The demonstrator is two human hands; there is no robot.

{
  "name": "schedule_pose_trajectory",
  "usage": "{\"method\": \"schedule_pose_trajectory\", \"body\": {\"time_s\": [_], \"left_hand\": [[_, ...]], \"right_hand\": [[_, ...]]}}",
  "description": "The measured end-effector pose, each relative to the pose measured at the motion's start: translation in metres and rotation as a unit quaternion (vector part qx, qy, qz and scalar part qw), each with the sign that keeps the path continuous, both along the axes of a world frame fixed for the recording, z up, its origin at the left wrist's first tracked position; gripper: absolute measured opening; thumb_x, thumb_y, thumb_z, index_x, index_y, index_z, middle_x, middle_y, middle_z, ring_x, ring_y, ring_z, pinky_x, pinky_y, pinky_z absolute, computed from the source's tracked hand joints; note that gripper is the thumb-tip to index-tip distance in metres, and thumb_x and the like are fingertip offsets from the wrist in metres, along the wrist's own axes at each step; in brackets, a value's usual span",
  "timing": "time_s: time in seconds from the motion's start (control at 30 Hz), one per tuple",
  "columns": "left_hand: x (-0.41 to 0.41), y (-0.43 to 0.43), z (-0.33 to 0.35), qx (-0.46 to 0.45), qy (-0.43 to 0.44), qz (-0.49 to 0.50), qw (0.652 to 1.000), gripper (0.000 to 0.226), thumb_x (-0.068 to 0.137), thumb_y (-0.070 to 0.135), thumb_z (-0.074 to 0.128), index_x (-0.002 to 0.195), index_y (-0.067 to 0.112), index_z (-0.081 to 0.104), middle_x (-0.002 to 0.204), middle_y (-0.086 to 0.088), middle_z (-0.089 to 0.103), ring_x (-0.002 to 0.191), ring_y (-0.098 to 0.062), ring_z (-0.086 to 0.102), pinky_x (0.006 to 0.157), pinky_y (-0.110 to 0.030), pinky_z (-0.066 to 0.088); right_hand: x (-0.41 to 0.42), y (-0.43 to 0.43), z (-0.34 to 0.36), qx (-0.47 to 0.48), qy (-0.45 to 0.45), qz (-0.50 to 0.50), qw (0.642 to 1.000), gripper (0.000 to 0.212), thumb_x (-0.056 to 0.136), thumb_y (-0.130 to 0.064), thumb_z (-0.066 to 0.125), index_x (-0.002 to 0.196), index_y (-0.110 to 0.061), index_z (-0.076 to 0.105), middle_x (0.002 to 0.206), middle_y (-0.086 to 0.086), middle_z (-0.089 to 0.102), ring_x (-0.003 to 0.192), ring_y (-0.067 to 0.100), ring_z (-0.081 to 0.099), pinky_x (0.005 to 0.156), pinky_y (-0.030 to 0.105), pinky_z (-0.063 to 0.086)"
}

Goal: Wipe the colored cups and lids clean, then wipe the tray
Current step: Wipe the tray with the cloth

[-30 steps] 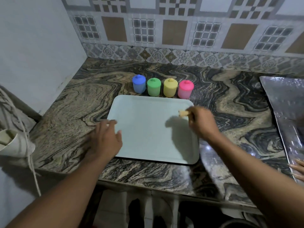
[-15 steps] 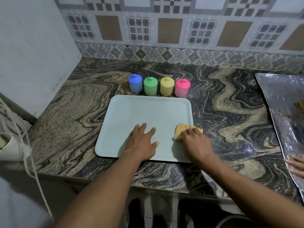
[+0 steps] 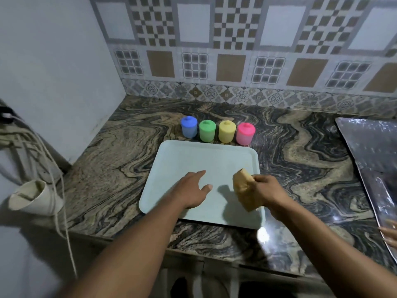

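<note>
A pale blue tray lies on the marble counter. Behind its far edge stand several lidded cups in a row: blue cup, green cup, yellow cup, pink cup. My left hand rests flat on the tray's near half, fingers spread, holding nothing. My right hand grips a tan sponge, lifted off the tray above its near right corner.
A shiny metal sheet covers the counter at the right, with another person's fingers at its near edge. A white pipe piece and a cord hang at the left, beside the wall.
My right hand has lifted the sponge off the tray's near right part and turned it upright. My left hand stays pressed on the tray. The camera has tilted up.
</note>
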State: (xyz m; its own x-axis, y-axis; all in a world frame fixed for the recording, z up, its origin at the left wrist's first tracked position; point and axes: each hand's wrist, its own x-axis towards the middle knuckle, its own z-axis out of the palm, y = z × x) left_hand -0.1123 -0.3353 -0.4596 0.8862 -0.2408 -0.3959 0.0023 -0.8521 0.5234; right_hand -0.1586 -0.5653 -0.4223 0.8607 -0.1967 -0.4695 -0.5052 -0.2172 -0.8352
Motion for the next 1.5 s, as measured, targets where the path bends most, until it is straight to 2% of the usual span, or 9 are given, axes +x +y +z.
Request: {"method": "schedule_pose_trajectory", "body": {"time_s": [0.17,0.27,0.37,0.57,0.8,0.97,1.2,1.33,1.5], "left_hand": [[0.020,0.066,0.007,0.045,-0.111,0.153,0.981,0.059,0.097,0.047,0.053,0.149,0.022,0.042,0.150,-0.009,0.040,0.139,-0.031,0.037,0.112,-0.045,0.038],[0.036,0.105,0.015,0.037,-0.032,0.213,0.976,0.036,0.100,0.042,0.051,0.117,0.012,0.061,0.117,-0.011,0.060,0.105,-0.030,0.058,0.086,-0.037,0.048],[0.048,0.125,0.018,0.024,0.034,0.228,0.973,0.031,0.100,0.036,0.050,0.086,0.010,0.061,0.094,-0.016,0.069,0.086,-0.030,0.068,0.077,-0.039,0.055],[0.071,0.138,0.007,-0.012,0.098,0.257,0.961,0.032,0.101,0.033,0.051,0.098,0.007,0.069,0.091,-0.012,0.073,0.073,-0.025,0.073,0.076,-0.041,0.061],[0.104,0.147,-0.008,-0.069,0.152,0.228,0.959,0.016,0.100,0.022,0.053,0.092,0.014,0.063,0.094,-0.016,0.072,0.065,-0.028,0.069,0.062,-0.034,0.056],[0.111,0.158,-0.006,-0.112,0.222,0.212,0.945,0.013,0.101,0.024,0.056,0.105,0.015,0.065,0.090,-0.010,0.076,0.068,-0.022,0.074,0.056,-0.027,0.055],[0.113,0.161,-0.009,-0.129,0.213,0.234,0.940,0.024,0.099,0.010,0.046,0.093,0.016,0.069,0.083,-0.011,0.078,0.061,-0.022,0.072,0.067,-0.035,0.061],[0.111,0.158,-0.007,-0.125,0.198,0.241,0.942,0.024,0.099,0.011,0.049,0.085,0.020,0.066,0.081,-0.010,0.075,0.063,-0.023,0.071,0.066,-0.035,0.062],[0.106,0.159,-0.011,-0.149,0.179,0.278,0.932,0.012,0.097,0.018,0.061,0.094,0.014,0.072,0.089,-0.009,0.073,0.071,-0.023,0.069,0.063,-0.035,0.062]], "right_hand": [[0.025,0.033,0.016,0.128,0.033,-0.094,0.987,0.026,0.081,0.014,0.036,0.078,0.005,0.061,0.066,0.020,0.063,0.065,0.037,0.062,0.068,0.056,0.058],[0.033,0.066,0.029,0.124,0.042,-0.063,0.989,0.031,0.085,0.016,0.034,0.069,0.005,0.058,0.051,0.018,0.063,0.055,0.034,0.059,0.059,0.043,0.056],[0.050,0.097,0.033,0.120,0.047,-0.051,0.990,0.032,0.087,0.016,0.036,0.068,0.002,0.058,0.070,0.021,0.062,0.062,0.034,0.058,0.074,0.050,0.057],[0.108,0.144,0.012,0.096,0.051,-0.040,0.993,0.022,0.081,0.008,0.042,0.086,0.007,0.063,0.086,0.029,0.063,0.073,0.038,0.057,0.071,0.049,0.058],[0.191,0.181,-0.050,-0.006,0.002,-0.050,0.999,0.037,0.078,-0.039,0.053,0.092,-0.007,0.066,0.096,0.020,0.070,0.092,0.042,0.067,0.085,0.054,0.057],[0.183,0.227,-0.027,-0.111,-0.008,0.020,0.994,0.031,0.095,-0.024,0.051,0.109,-0.002,0.066,0.109,0.018,0.068,0.106,0.037,0.063,0.088,0.040,0.051],[0.161,0.256,-0.036,-0.206,-0.042,0.126,0.970,0.027,0.090,-0.008,0.050,0.109,0.003,0.065,0.110,0.023,0.067,0.103,0.042,0.061,0.071,0.031,0.040],[0.132,0.250,-0.035,-0.198,-0.052,0.183,0.961,0.006,0.086,-0.011,0.059,0.081,-0.008,0.058,0.090,0.015,0.061,0.089,0.035,0.060,0.067,0.029,0.038],[0.058,0.245,-0.040,-0.187,-0.102,0.244,0.946,0.023,0.090,-0.023,0.055,0.069,-0.014,0.053,0.077,0.015,0.068,0.066,0.025,0.055,0.060,0.031,0.037]]}}
